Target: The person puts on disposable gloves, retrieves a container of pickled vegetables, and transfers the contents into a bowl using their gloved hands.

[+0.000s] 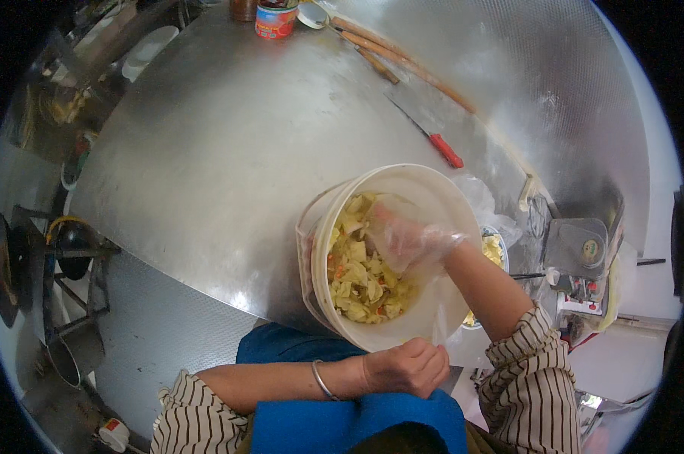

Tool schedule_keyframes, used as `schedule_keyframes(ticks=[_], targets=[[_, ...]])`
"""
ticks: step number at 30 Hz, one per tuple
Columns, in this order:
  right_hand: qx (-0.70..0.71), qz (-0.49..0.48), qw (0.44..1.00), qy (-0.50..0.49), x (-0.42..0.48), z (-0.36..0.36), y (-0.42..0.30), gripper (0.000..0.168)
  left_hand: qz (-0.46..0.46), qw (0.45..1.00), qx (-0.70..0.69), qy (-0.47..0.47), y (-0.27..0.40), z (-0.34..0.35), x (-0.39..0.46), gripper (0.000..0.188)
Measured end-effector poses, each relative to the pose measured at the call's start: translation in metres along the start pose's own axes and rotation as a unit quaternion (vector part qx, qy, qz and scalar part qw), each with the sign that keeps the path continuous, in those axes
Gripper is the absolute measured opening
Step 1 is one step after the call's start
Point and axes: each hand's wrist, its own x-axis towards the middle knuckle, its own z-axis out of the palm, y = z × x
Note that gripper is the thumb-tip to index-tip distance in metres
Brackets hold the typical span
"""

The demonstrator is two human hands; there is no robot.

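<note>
A white plastic bucket stands at the near edge of the steel table, with chopped cabbage and small red pieces in liquid inside. My right hand, in a clear plastic glove, reaches down into the bucket at the cabbage; the glove and blur hide whether its fingers grip anything. At the bucket's near rim, my left hand is bare and closed on a piece of thin clear plastic film. A metal bangle is on the left wrist. Behind my right forearm, a bowl of yellow food is partly hidden.
A red-handled knife lies on the steel table beyond the bucket. Rolling pins, a ladle and a tomato can are at the back. A clear plastic bag and a lidded plastic container are at right.
</note>
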Motion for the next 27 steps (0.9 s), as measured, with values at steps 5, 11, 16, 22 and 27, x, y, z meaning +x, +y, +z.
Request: schedule_keyframes(ticks=[5, 11, 16, 22, 27], targets=[[-0.155, -0.331, 0.928, -0.08, 0.013, 0.017, 0.018, 0.047, -0.001, 0.999, -0.023, -0.028, -0.005, 0.003, 0.001, 0.014], [0.057, -0.034, 0.98, -0.188, -0.011, 0.027, -0.032, 0.026, 0.004, 0.999, -0.036, -0.037, -0.008, 0.007, 0.004, 0.013], [-0.298, -0.319, 0.893, -0.109, -0.009, 0.026, -0.023, 0.042, 0.011, 0.999, -0.038, -0.037, -0.008, 0.006, 0.007, 0.015], [-0.132, -0.211, 0.959, -0.133, -0.013, 0.045, -0.025, 0.044, 0.015, 0.998, -0.039, -0.042, -0.007, 0.007, 0.008, 0.018], [-0.128, -0.135, 0.977, -0.1, -0.031, 0.051, -0.057, 0.04, 0.017, 0.999, -0.026, -0.037, -0.008, 0.007, 0.01, 0.018]])
